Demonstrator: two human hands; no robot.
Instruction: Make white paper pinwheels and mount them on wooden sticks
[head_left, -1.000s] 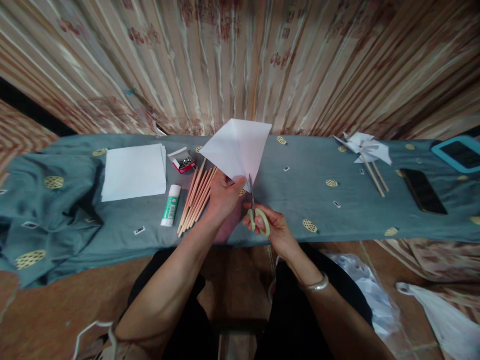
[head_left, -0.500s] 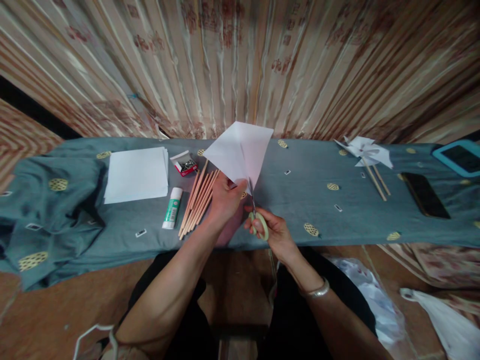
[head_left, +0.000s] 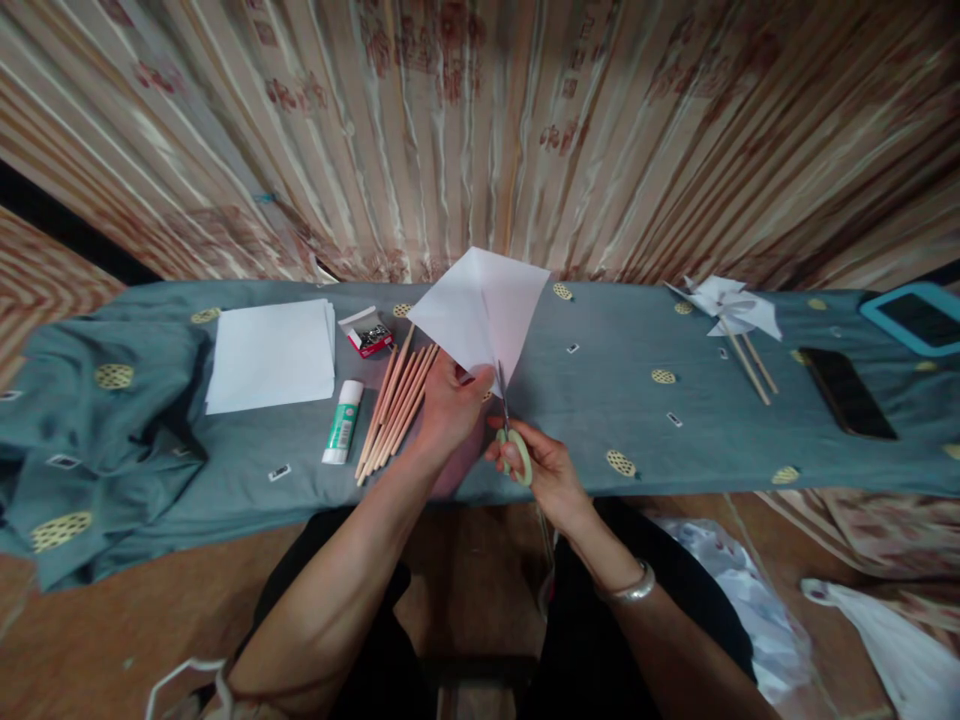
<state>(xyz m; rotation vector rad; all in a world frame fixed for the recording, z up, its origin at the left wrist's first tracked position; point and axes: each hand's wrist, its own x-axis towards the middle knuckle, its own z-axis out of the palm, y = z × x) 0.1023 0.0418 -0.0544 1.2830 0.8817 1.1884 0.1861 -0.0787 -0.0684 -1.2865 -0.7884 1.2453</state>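
Note:
My left hand (head_left: 448, 408) pinches the near corner of a creased white paper square (head_left: 484, 308) and holds it up over the table. My right hand (head_left: 541, 468) grips green-handled scissors (head_left: 513, 440), whose blades point up into the paper's near corner. A bundle of wooden sticks (head_left: 396, 398) lies just left of my left hand on the grey-blue tablecloth (head_left: 675, 420).
A glue stick (head_left: 343, 421), a small open box of pins (head_left: 367, 331) and a stack of white paper (head_left: 271, 354) lie to the left. Finished paper pinwheels (head_left: 731, 308) on sticks, a black phone (head_left: 846, 392) and a blue-cased tablet (head_left: 915, 314) sit at the right. Curtains hang behind.
The scissor blades have moved a little further up into the paper's near corner. Both hands keep their grips and stay nearly in place.

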